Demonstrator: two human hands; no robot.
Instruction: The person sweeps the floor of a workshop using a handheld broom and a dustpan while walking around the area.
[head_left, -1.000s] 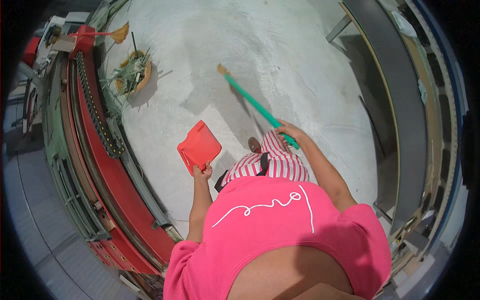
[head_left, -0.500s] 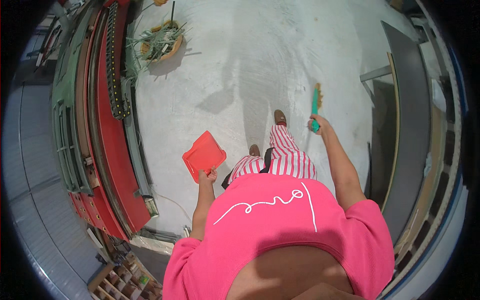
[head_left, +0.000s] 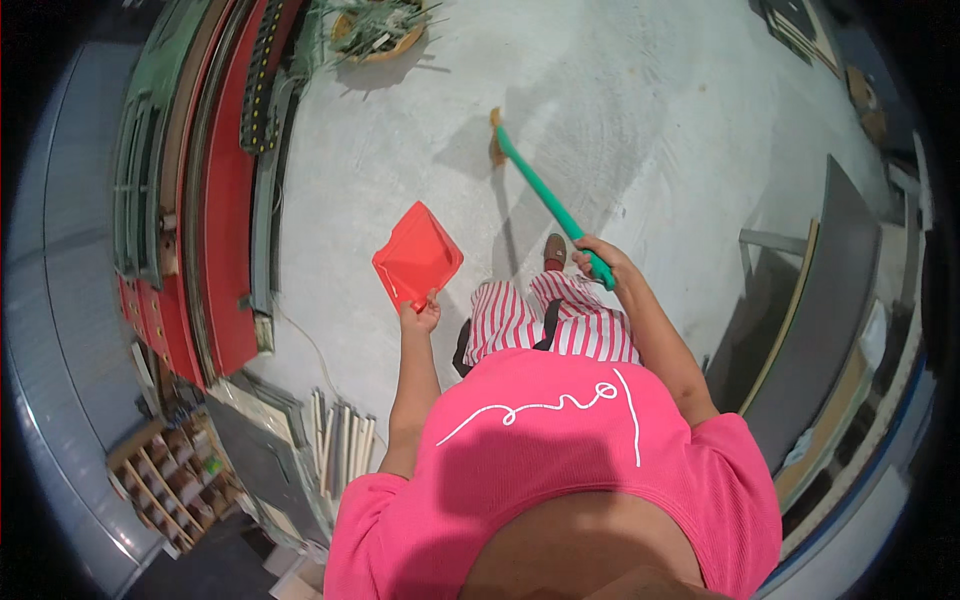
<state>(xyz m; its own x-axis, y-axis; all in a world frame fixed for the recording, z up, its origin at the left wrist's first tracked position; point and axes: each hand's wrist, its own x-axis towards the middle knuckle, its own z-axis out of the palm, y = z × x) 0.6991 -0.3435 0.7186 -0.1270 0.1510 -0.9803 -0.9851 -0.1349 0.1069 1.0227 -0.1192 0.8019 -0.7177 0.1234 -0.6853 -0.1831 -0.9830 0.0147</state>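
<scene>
My left hand is closed round the short handle of a red dustpan, which hangs left of my legs with its wide end pointing ahead. In my right hand is a green hand brush, gripped near the end of its handle. The brush slants forward and left across the front of me, its tan bristles at the far end. Whether the bristles touch the floor I cannot tell.
A round tan basket of green strips stands on the pale floor ahead left. A red and green machine lines the left. Pale tubes stand at lower left, and dark panels lean on the right.
The hand brush has swung from pointing straight ahead on the right to slanting leftward in front of me. The basket and machine have shifted in view, and my feet have moved.
</scene>
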